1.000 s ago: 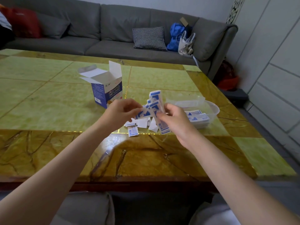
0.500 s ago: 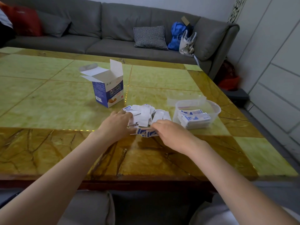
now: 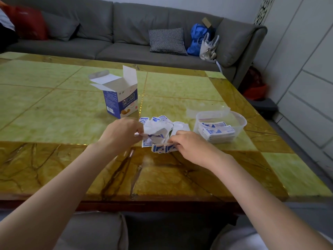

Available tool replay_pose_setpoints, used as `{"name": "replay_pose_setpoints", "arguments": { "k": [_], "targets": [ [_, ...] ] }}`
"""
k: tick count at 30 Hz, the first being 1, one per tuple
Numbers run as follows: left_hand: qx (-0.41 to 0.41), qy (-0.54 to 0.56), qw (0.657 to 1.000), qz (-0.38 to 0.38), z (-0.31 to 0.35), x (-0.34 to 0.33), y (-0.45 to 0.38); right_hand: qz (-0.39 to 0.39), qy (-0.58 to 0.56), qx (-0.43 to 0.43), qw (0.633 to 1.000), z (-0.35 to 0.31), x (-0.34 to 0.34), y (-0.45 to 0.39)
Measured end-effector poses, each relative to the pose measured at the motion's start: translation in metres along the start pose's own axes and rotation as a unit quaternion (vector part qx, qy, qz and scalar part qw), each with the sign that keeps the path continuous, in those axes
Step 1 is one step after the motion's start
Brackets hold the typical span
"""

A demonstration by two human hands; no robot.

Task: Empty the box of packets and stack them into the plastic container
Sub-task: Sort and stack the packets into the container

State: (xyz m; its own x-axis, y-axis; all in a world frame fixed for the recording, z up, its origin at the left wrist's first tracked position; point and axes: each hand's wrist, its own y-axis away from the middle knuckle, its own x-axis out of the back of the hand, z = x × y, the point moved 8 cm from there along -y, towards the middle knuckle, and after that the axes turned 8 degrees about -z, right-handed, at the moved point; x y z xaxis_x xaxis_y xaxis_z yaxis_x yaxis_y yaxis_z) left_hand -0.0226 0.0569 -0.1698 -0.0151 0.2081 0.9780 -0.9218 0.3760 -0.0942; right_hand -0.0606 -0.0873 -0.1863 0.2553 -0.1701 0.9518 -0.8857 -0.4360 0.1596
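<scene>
— What lies around the hands?
— A loose pile of white-and-blue paper packets (image 3: 163, 126) on the green-and-amber stone table (image 3: 54, 109), between the open blue-and-white cardboard box (image 3: 121, 98) and the clear plastic container (image 3: 221, 126), which holds stacked packets.
— Any writing?
— "CHUANGKOUTIE" on the box.
— The fingers?
— Left hand (image 3: 122, 135) pinches a packet; right hand (image 3: 191, 146) grips a fanned bunch near the table's front edge.

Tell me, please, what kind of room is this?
Probably a home living room: a grey sofa with a checked cushion stands behind a low green and amber stone-patterned table.
</scene>
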Motion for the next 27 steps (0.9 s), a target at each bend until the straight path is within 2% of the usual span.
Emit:
{"name": "replay_pose_setpoints", "arguments": {
  "k": [4,7,9,10,11,13,14,15,16,17,18,19,20,21,23,24,25,27],
  "targets": [
    [-0.041,0.061,0.997,-0.030,0.005,-0.008,0.002,-0.001,-0.010,0.005,1.000,-0.004,0.004,0.001],
    [-0.022,0.113,0.992,-0.055,0.001,-0.013,0.002,-0.012,-0.038,0.009,0.999,-0.006,0.007,0.003],
    [0.016,0.211,0.976,-0.057,-0.006,-0.012,0.001,0.003,-0.106,0.003,0.994,-0.006,0.012,0.004],
    [0.031,0.271,0.960,-0.056,-0.008,-0.012,0.001,0.021,-0.187,-0.010,0.982,-0.004,0.015,0.005],
    [0.042,0.327,0.943,-0.054,-0.009,-0.011,0.000,0.040,-0.303,-0.026,0.952,-0.001,0.017,0.007],
    [0.058,0.399,0.913,-0.059,-0.005,-0.013,0.001,0.054,-0.553,-0.043,0.830,0.003,0.012,0.007],
    [0.059,0.416,0.905,-0.064,-0.001,-0.014,0.001,0.050,-0.639,-0.039,0.766,0.002,0.008,0.006],
    [0.053,0.423,0.902,-0.070,0.004,-0.015,0.001,0.043,-0.689,-0.031,0.723,-0.001,0.006,0.005],
    [0.041,0.419,0.904,-0.075,0.011,-0.015,0.000,0.036,-0.714,-0.024,0.699,-0.005,0.004,0.004],
    [0.023,0.410,0.908,-0.081,0.018,-0.015,0.000,0.035,-0.719,-0.016,0.694,-0.008,0.003,0.003],
    [0.001,0.397,0.914,-0.086,0.025,-0.013,-0.001,0.043,-0.713,-0.011,0.700,-0.009,0.004,0.002],
    [-0.018,0.384,0.919,-0.091,0.030,-0.012,-0.001,0.065,-0.689,-0.011,0.722,-0.009,0.008,0.001],
    [-0.030,0.370,0.924,-0.092,0.033,-0.010,-0.001,0.098,-0.643,-0.015,0.759,-0.006,0.015,0.002],
    [-0.033,0.357,0.929,-0.089,0.032,-0.008,-0.002,0.137,-0.563,-0.021,0.815,-0.003,0.026,0.005],
    [-0.020,0.335,0.940,-0.068,0.022,-0.004,-0.003,0.203,-0.278,-0.014,0.939,-0.003,0.049,0.013],
    [-0.012,0.331,0.942,-0.059,0.017,-0.003,-0.004,0.202,-0.137,-0.006,0.970,-0.007,0.052,0.014],
    [-0.004,0.334,0.940,-0.061,0.013,-0.004,-0.004,0.184,-0.044,-0.002,0.982,-0.008,0.049,0.014],
    [0.003,0.329,0.939,-0.102,0.016,-0.011,-0.001,0.125,0.038,-0.003,0.991,-0.008,0.031,0.012]
  ]
}}
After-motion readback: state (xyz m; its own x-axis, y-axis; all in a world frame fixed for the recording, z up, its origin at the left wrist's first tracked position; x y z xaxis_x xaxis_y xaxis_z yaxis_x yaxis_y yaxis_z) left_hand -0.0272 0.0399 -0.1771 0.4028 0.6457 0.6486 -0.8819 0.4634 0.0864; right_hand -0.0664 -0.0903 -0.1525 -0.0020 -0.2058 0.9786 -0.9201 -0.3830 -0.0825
